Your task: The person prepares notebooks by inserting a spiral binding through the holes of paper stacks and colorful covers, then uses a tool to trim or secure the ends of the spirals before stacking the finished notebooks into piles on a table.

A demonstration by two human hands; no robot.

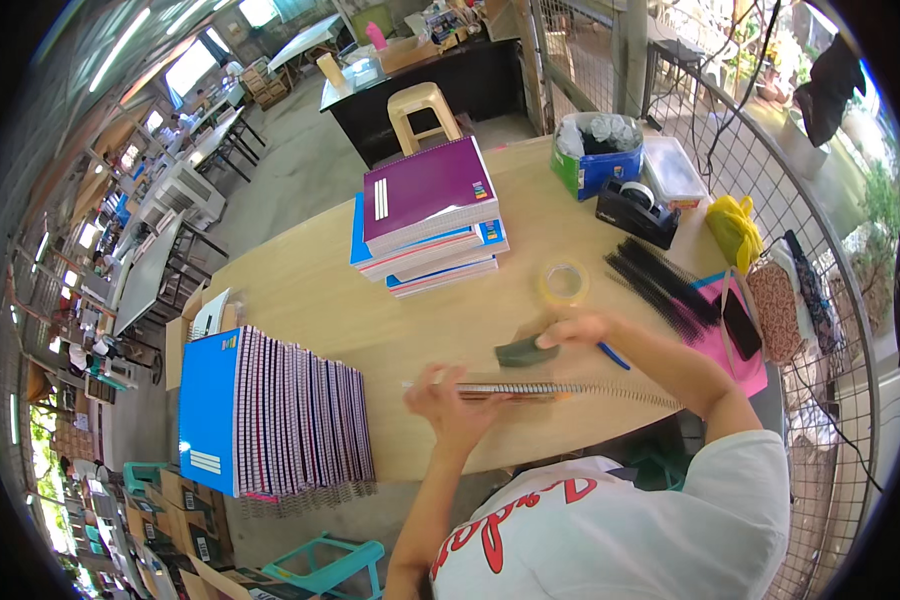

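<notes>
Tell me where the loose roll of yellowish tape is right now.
In the head view, the tape roll lies on the table, right of centre, just beyond the right hand and left of the black coils.

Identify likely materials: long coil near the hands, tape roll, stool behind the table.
Coil: metal wire or plastic, can't tell; thin, even loops, finish unclear.
Tape roll: likely glossy plastic film; yellowish, translucent-looking.
Stool: probably moulded plastic, smooth finish; uniform beige, rounded edges.
</notes>
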